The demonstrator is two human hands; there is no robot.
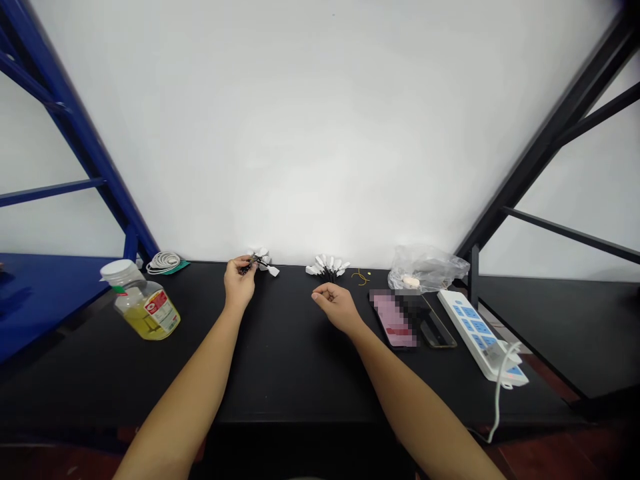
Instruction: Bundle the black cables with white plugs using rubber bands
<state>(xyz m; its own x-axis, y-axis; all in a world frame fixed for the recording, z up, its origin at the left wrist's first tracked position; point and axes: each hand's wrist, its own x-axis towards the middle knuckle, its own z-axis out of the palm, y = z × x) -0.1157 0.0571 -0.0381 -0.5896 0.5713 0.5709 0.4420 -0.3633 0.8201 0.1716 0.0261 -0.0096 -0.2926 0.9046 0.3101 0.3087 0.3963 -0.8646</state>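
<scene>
My left hand [241,280] is closed around a bunch of thin black pieces with white tips [260,259], near the table's back edge. One white tip sticks out to the right of the bunch. Near the middle of the back edge lies a second bunch of black pieces [327,267], its white tips fanned out toward the wall. My right hand [336,303] is just in front of that second bunch, its fingers curled in. What its fingers hold, if anything, is hidden.
On the black table [295,373] stand a jar of yellow liquid [147,310] and a coiled white cable [163,262] at left. To the right lie yellow ties [360,276], a pink-screened phone [393,320], a second phone [439,328], a plastic bag [430,265] and a power strip [473,327].
</scene>
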